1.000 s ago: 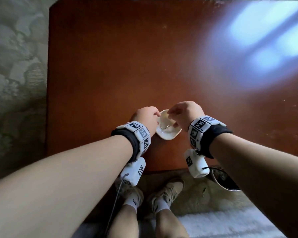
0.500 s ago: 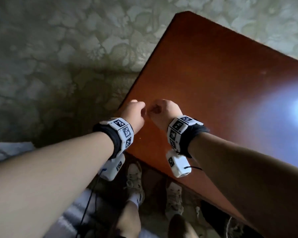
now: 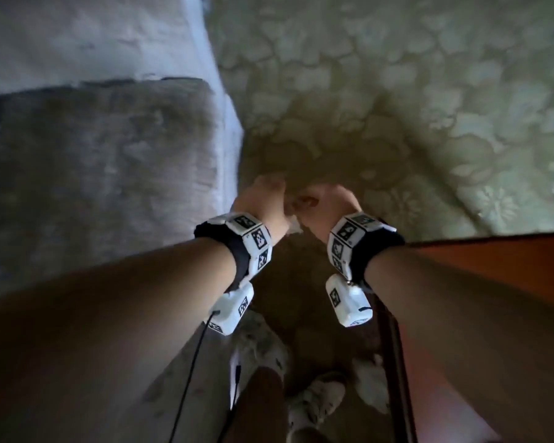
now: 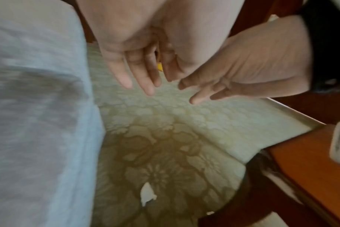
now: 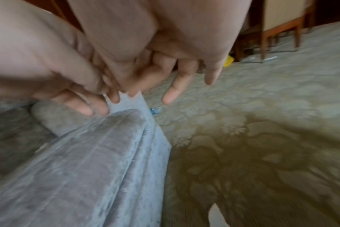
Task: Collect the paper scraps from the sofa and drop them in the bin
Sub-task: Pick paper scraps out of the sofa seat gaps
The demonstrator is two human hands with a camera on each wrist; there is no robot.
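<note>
My left hand (image 3: 269, 187) and right hand (image 3: 327, 199) hang close together over the patterned carpet, just right of the grey-blue sofa (image 3: 93, 171). In the left wrist view the left hand's fingers (image 4: 142, 86) point down, loosely straight, with nothing visible between them. The right hand's fingers (image 5: 171, 95) are also loosely spread in the right wrist view. A torn white paper scrap (image 4: 147, 194) shows below the hands against the carpet, and I see it again in the right wrist view (image 5: 216, 215). Whether it is falling or lying there I cannot tell. No bin is clearly in view.
A red-brown wooden table (image 3: 493, 266) stands at the right, its corner near my right forearm. My shoes (image 3: 314, 401) are on the carpet (image 3: 397, 107) below. A wooden chair (image 5: 278, 27), a yellow object (image 5: 228, 60) and a small blue item (image 5: 155, 110) lie farther off.
The view has swung left, from the tabletop to the carpet beside the sofa. My hands, curled together over a white thing on the table before, now hang over the carpet with looser fingers.
</note>
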